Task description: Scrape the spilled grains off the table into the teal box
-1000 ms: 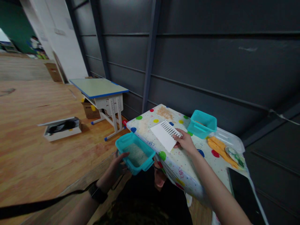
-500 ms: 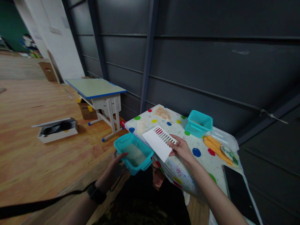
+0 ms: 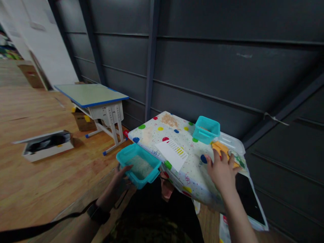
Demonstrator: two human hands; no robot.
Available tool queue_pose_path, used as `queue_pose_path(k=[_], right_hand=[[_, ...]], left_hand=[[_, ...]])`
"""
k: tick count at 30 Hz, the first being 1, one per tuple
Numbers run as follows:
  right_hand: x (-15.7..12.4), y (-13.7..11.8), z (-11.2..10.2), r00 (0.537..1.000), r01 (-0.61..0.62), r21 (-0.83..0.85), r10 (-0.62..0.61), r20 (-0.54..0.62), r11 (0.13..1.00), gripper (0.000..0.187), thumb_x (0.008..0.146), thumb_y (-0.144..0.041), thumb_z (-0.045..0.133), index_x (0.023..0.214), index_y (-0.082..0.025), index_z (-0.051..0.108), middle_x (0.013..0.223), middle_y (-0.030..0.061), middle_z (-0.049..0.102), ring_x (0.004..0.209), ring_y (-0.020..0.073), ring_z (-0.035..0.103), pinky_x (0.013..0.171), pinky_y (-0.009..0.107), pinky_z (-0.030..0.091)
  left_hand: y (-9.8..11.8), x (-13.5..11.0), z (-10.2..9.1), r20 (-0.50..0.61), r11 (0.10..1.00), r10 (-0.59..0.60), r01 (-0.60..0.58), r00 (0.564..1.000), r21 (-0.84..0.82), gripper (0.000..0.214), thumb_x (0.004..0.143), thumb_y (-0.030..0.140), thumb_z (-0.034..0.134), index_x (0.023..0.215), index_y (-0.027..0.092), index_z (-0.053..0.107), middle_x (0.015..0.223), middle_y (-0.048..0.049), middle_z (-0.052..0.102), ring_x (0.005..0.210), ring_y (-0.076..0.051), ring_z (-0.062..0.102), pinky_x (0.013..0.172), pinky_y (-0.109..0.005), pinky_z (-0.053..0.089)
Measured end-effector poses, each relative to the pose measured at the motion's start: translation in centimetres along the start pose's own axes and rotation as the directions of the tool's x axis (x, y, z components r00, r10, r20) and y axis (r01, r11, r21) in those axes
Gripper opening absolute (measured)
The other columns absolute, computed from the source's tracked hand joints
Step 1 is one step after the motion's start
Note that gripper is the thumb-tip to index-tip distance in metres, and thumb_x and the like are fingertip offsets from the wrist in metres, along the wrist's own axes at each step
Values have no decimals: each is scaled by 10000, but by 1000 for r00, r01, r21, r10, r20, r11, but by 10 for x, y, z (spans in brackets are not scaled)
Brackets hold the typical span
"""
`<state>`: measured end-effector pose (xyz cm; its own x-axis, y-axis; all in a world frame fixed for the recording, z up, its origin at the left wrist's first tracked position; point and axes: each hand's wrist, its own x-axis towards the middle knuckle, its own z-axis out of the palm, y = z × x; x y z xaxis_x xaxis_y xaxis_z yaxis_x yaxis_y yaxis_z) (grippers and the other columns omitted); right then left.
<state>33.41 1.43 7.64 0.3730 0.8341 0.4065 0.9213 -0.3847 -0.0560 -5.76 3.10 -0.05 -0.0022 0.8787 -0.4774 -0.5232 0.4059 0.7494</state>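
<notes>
My left hand (image 3: 122,179) grips the near left side of a teal plastic box (image 3: 155,177), its thumb over the rim. White grains that look like rice (image 3: 141,167) cover the bottom of this box, which is held just off the table's front edge. My right hand (image 3: 222,168) is empty with its fingers spread, over the right part of the table close to an orange cloth (image 3: 219,147). A white card with a row of slots (image 3: 172,156) lies flat on the spotted tablecloth (image 3: 192,175), between the two hands.
A second teal box (image 3: 207,131) stands at the back, beside a clear lid (image 3: 231,141). Brownish grains (image 3: 169,119) and a pale patch (image 3: 148,135) lie on the cloth. A black tablet-like panel (image 3: 249,199) is at right. A desk (image 3: 91,94) and open white carton (image 3: 50,148) stand left.
My right hand has let go of the slotted card, now flat on the table, and moved right toward the orange cloth. My left hand still holds the box. The view has shifted slightly right.
</notes>
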Motion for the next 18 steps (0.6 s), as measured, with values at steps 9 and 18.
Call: queue_pose_path(k=[9, 18], right_hand=[[-21, 32, 11, 979, -142, 65, 131, 155, 988, 724, 1121, -568, 325, 1640, -108, 535, 1703, 345, 399, 1585, 620, 320, 1037, 876, 465], [-9, 34, 16, 995, -83, 23, 81, 59, 996, 663, 1116, -506, 374, 1594, -101, 589, 1615, 332, 524, 1560, 601, 377, 1079, 865, 424]], left_hand=[[8, -14, 12, -7, 997, 24, -23, 1000, 69, 885, 845, 255, 866, 1604, 352, 421, 1480, -148, 703, 973, -307, 843, 735, -413, 708], [8, -12, 9, -40, 999, 10, -9, 999, 31, 901, 828, 257, 896, 1598, 351, 440, 1397, -142, 716, 920, -297, 837, 676, -387, 681]])
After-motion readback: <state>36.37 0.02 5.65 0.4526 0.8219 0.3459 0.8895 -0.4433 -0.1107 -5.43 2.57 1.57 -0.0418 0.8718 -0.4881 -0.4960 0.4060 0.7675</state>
